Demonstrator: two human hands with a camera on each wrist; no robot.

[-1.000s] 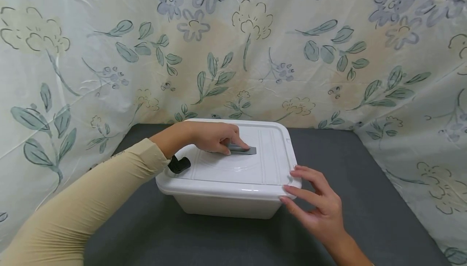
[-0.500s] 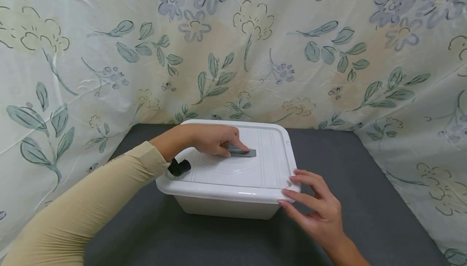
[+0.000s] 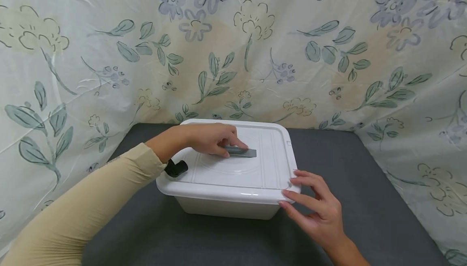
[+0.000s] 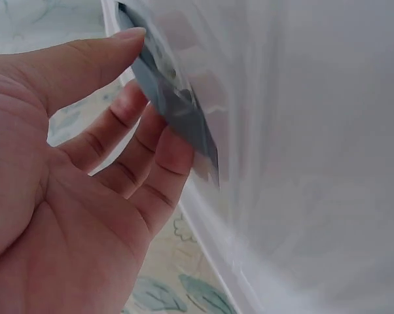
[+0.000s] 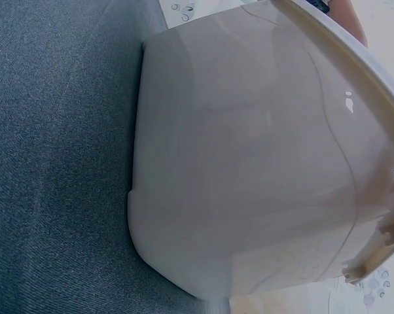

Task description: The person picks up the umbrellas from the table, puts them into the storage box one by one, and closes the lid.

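Right hand, near at 5 o'clock: fingers spread and straight, tips touching the lid rim at the white box's near-right corner; holds nothing, looks like bracing so the box won't slide.

Box sits centre of the dark grey mat, lid on.

Left hand reaches in from 9 o'clock, thumb and fingers pinching the grey handle at lid centre.

Floral cloth hangs behind, 12 o'clock.

Left wrist view adds what the head view hides: fingers curl under the handle, thumb on top.

Right wrist view shows the box wall on the mat; its fingers are not clearly visible there.
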